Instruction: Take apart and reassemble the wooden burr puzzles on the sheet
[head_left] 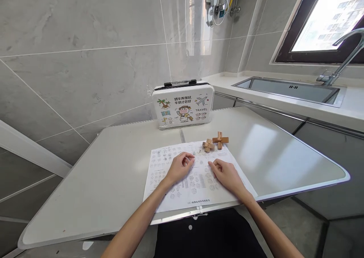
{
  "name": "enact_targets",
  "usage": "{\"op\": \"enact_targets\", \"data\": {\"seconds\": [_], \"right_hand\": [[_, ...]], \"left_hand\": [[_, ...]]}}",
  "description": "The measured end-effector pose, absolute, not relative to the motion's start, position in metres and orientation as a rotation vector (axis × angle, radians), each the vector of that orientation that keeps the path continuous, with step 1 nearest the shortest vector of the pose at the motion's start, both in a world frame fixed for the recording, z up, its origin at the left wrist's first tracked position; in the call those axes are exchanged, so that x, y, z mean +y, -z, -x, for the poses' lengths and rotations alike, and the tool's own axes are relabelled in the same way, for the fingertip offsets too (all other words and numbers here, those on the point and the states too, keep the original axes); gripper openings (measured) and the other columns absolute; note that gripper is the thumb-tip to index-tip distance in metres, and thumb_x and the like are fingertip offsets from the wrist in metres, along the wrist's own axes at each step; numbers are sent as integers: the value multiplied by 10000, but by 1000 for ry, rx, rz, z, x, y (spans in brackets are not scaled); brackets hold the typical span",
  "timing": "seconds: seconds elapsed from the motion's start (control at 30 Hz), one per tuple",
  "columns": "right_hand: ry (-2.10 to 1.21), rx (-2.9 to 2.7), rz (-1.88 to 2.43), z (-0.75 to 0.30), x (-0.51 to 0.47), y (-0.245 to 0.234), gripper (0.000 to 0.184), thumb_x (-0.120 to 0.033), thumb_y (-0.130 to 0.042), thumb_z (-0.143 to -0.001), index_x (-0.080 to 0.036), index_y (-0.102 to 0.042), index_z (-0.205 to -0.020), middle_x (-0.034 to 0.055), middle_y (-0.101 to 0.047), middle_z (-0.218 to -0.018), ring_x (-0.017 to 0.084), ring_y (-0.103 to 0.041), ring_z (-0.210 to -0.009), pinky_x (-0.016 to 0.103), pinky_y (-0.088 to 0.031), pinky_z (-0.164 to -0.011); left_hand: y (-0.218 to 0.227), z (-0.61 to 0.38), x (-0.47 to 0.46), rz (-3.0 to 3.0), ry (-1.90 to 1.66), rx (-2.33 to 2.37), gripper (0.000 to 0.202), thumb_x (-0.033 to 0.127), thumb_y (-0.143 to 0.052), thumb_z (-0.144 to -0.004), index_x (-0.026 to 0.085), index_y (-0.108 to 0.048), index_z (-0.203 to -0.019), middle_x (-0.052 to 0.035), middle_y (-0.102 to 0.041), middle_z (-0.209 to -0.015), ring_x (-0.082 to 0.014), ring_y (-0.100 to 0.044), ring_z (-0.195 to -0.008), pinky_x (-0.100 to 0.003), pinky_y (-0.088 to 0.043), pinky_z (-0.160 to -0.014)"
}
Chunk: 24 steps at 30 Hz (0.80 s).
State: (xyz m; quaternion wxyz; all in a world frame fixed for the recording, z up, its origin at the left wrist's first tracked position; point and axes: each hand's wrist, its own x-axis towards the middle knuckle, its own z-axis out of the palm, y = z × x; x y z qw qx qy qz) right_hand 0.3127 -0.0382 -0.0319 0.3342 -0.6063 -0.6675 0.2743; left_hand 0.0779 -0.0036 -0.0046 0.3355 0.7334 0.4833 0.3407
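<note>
A printed instruction sheet [165, 163] with many small diagrams lies on the white table [108, 174] in front of me. My left hand [179, 168] rests on the sheet with fingers curled loosely, nothing visible in them. My right hand [226, 174] also lies on the sheet, fingers bent, nothing visible in it. Beyond the hands, at the sheet's far edge, sit two wooden burr puzzles: a lighter one [208, 145] and a darker cross-shaped one [220, 139]. Neither hand touches them.
A white tin case [183, 105] with cartoon prints and the word TRAVEL stands upright against the tiled wall at the back. To the right a counter holds a steel sink [292, 88] with a tap [345, 57] under a window.
</note>
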Motion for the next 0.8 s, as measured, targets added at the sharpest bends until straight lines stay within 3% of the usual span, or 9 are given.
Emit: {"op": "enact_targets", "data": {"seconds": [0.27,0.8], "right_hand": [[-605,-1899,1466,-311,-56,41,405,-537,-434,-1038,-244,-530,-776,-10,-601,-613,182,-544,-561,294,-357,-574],[-545,-1901,1504,-307,-60,42,409,-542,-419,-1038,-249,-515,-770,-10,-559,-602,186,-520,-557,297,-342,-571]], "left_hand": [[7,-74,-10,-2533,-636,1041,312,340,-559,-990,197,-583,-714,9,-580,-625,-126,-485,-554,-273,-333,-569],[11,-74,-10,-2630,-597,1072,320,314,-522,-997,202,-548,-699,-1,-598,-631,-134,-503,-554,-277,-320,-572]]}}
